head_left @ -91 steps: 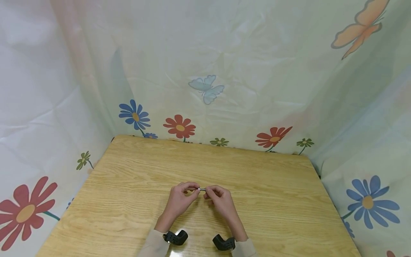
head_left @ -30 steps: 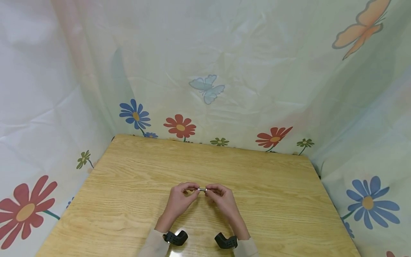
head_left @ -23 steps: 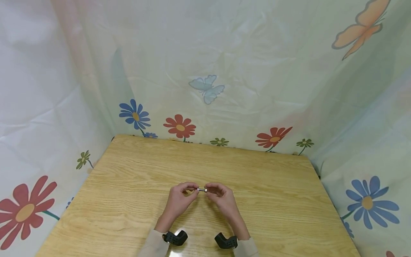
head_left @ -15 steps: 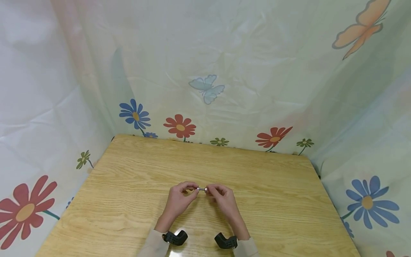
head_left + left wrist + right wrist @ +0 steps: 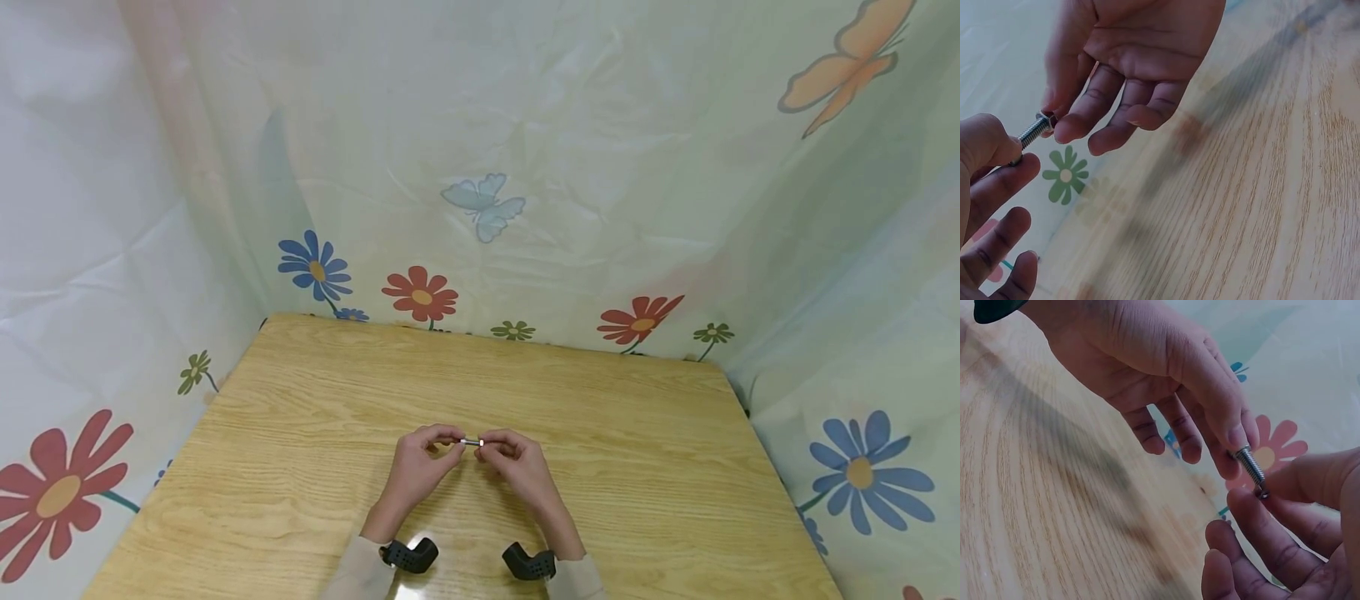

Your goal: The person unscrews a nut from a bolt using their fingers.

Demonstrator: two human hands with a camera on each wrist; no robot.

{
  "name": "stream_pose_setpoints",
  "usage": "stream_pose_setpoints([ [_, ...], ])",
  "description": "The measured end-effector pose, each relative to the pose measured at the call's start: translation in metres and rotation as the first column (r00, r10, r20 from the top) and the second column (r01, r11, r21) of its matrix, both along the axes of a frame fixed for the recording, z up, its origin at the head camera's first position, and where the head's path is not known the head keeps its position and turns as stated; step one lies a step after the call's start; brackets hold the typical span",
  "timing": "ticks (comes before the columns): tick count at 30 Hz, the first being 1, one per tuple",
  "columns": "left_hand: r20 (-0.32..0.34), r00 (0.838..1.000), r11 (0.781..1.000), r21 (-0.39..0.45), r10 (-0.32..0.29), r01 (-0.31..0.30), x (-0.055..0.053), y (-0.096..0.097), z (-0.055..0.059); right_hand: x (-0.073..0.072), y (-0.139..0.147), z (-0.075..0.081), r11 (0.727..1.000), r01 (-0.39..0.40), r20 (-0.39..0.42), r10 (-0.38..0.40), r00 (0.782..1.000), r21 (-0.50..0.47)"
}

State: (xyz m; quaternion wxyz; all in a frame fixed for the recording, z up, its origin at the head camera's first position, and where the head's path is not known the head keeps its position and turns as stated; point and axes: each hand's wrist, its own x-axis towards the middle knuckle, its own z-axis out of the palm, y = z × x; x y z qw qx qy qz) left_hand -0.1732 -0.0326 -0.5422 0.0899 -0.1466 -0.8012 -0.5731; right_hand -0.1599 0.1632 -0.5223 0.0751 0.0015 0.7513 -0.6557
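Note:
A small silver threaded bolt is held level between the two hands, above the middle of the table's near half. My left hand pinches its left end, which the thumb and forefinger mostly cover. At the other end sits a hex nut, and my right hand has thumb and forefinger on it. Bare thread of the bolt shows between the hands in the right wrist view. The remaining fingers of both hands hang loosely curled below, touching nothing.
Under the hands lies a wood-grain table. A pale curtain printed with flowers and butterflies surrounds its back and sides. Each wrist carries a black camera mount.
The right fingers have shifted on the nut, loosening and closing again, and more of the nut and bolt shows than three seconds ago. The left hand has stayed almost still.

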Motion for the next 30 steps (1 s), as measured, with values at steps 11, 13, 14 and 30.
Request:
stream_pose_setpoints([
  [11, 0.017, 1.0, 1.0, -0.017, -0.009, 0.009, 0.0004, 0.0002, 0.0018, -0.0001, 0.0001, 0.0002, 1.0, 0.01, -0.038, -0.01, 0.999, 0.003],
  [13, 0.025, 1.0, 1.0, -0.017, -0.011, 0.011, 0.0002, 0.0001, 0.0017, -0.0003, -0.0003, -0.0001, 1.0, 0.012, -0.042, -0.012, 0.999, -0.002],
  [14, 0.03, 0.999, 1.0, -0.017, -0.013, 0.013, 0.0003, 0.0, 0.0018, -0.0003, -0.0004, -0.0003, 1.0, 0.014, -0.047, -0.014, 0.999, -0.005],
  [30, 0.062, 0.998, 1.0, 0.021, -0.022, 0.021, 0.0016, -0.0028, 0.0026, 0.0026, 0.0013, -0.0005, 0.999, 0.026, -0.094, -0.029, 0.995, -0.037],
])
